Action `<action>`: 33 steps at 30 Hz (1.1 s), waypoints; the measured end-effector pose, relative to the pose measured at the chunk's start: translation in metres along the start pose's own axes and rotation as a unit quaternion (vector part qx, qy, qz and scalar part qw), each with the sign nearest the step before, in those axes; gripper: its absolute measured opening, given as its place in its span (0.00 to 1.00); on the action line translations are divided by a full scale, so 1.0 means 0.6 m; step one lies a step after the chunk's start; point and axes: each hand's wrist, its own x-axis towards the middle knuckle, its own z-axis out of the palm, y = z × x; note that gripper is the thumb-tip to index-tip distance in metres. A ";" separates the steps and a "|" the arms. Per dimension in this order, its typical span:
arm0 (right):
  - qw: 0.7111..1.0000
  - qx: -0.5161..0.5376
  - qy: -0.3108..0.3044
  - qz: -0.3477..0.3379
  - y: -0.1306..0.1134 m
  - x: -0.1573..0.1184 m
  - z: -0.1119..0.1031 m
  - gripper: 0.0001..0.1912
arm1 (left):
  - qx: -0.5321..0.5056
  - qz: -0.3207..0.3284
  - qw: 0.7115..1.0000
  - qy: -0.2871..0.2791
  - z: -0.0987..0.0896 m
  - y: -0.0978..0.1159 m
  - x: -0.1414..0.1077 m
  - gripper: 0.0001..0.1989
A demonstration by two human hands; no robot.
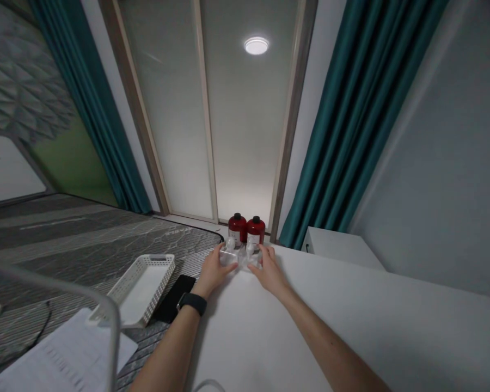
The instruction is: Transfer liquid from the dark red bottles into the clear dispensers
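Observation:
Two red bottles with black caps and pale labels, the left bottle (237, 227) and the right bottle (256, 228), stand side by side at the far end of the white table (253, 337). In front of them are two clear and white pieces that look like pump heads in clear plastic: the left pump head (230, 246) and the right pump head (251, 250). My left hand (214, 268) has its thumb and fingers around the left piece. My right hand (270, 271) grips the right piece likewise. Fine details of both pieces are blurred.
Left of the table, a white perforated basket (141, 291), a black flat object (177, 296) and printed papers (69, 354) lie on a grey patterned surface. A grey curved tube (65, 286) crosses the lower left. A white cabinet (343, 247) stands beyond the table's right side.

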 end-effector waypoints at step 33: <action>1.000 -0.019 0.004 0.008 -0.002 0.018 0.018 0.29 | -0.034 -0.031 0.999 0.026 0.023 -0.026 0.013 0.29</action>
